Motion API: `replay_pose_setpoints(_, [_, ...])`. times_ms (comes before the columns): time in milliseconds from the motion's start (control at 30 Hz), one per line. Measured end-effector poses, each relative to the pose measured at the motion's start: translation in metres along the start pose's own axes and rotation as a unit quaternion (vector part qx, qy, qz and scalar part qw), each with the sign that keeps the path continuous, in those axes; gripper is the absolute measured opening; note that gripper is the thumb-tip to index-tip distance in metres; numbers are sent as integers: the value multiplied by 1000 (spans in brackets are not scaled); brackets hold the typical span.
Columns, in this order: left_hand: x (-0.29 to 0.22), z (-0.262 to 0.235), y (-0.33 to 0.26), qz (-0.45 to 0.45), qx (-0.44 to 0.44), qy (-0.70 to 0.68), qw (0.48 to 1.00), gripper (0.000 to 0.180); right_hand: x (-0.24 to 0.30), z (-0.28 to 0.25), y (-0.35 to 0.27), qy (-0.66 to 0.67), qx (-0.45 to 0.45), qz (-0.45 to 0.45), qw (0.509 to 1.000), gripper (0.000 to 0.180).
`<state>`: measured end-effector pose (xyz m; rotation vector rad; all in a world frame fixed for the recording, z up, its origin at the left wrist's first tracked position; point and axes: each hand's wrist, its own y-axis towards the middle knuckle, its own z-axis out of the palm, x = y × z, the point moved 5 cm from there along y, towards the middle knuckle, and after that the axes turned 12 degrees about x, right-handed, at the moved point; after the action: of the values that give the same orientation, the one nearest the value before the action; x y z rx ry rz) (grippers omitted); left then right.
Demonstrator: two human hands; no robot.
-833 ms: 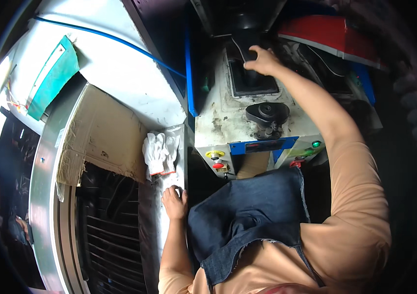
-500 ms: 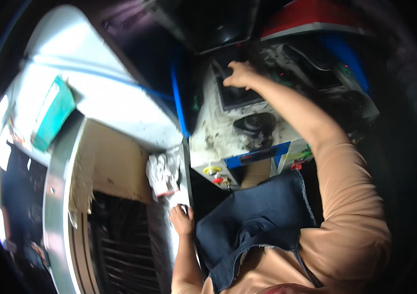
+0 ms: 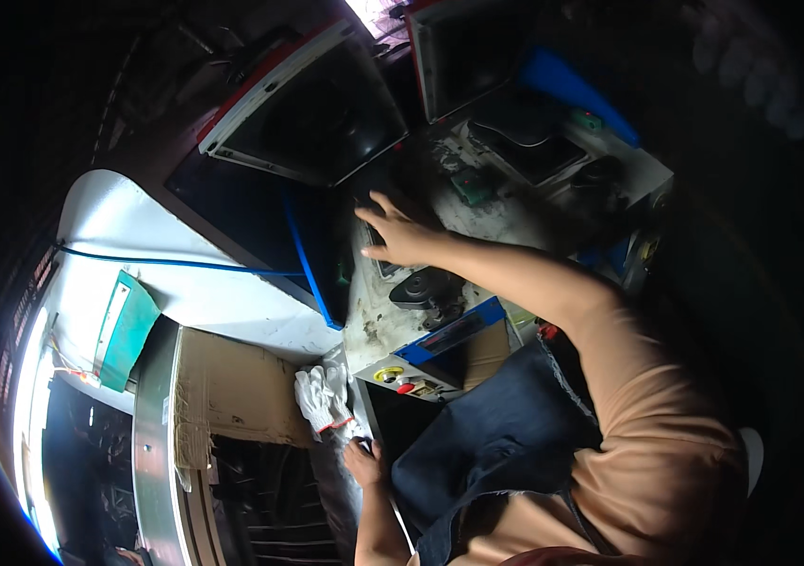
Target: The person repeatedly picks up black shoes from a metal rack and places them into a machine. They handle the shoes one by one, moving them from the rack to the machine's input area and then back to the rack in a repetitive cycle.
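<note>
A view from above of a person at a cluttered, dimly lit machine. The right hand [image 3: 400, 233] reaches forward, palm down, fingers [image 3: 376, 211] spread wide and flat over a dark panel [image 3: 385, 266] on the grimy white machine top [image 3: 477, 212]; it grips nothing. Just below the hand sits a round black knob [image 3: 423, 288]. Nearer the person, the machine's front edge has a blue strip [image 3: 451, 329] and a control box [image 3: 407, 377] with yellow and red buttons. The left hand [image 3: 364, 462] rests low in the picture on a surface beside the machine; whether its fingers are curled or open cannot be told. A white glove [image 3: 322, 399] lies just above that hand, next to a sheet of brown cardboard [image 3: 232, 387]. Dark blue denim cloth [image 3: 506, 439] is draped across the person's lap, between the two arms. Two dark screens [image 3: 312, 108] in red and white frames stand tilted behind the machine.
</note>
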<state>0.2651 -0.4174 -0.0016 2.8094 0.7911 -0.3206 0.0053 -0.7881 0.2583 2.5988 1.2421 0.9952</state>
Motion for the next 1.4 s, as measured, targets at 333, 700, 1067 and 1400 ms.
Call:
replay_pose_setpoints(333, [-68,-4,29,-38,118,-275,953,30,-92,15,-269,227,-6,68,971,12])
replay_pose_setpoints(700, [-150,19,52,69,129,-252,957,24,-149,65,-279,88,-9,122,989,12])
replay_pose_setpoints(1067, [-155,16,53,65,99,-226,967,28,-148,72,-280,42,-23,151,987,15])
replay_pose_setpoints(1400, [-62,4,8,4,68,-173,983,34,-125,65,-317,147,26,139,979,15])
